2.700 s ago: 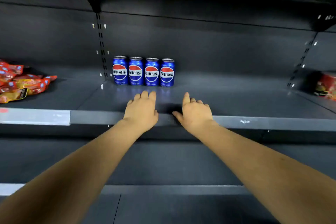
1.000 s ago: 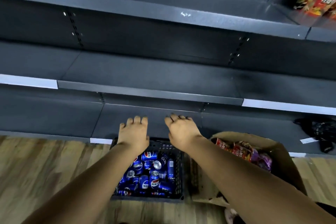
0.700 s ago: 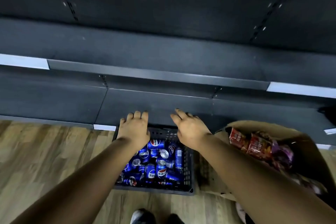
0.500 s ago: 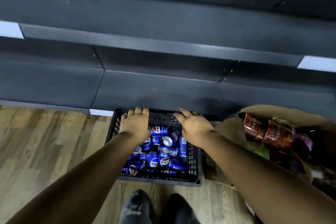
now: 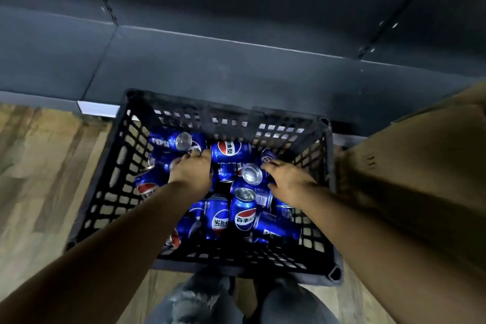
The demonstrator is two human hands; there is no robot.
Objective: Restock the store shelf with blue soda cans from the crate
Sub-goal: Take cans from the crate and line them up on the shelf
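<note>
Picking step: left hand (image 5: 193, 172) and right hand (image 5: 288, 179) down inside crate (image 5: 310, 137), fingers loosely spread over heaped cans (image 5: 243, 216), grasping nothing yet. Next: curl round one can just beneath fingertips, lift toward shelf (image 5: 236, 71).

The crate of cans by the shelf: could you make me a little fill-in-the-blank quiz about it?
1. The cans in the crate are mostly ___ in colour.
2. The crate's plastic is ___.
3. The crate stands on a ___ floor.
4. Reaching into the crate are ___ hands, the left hand and the right hand.

Answers: blue; black; wooden; two
</note>
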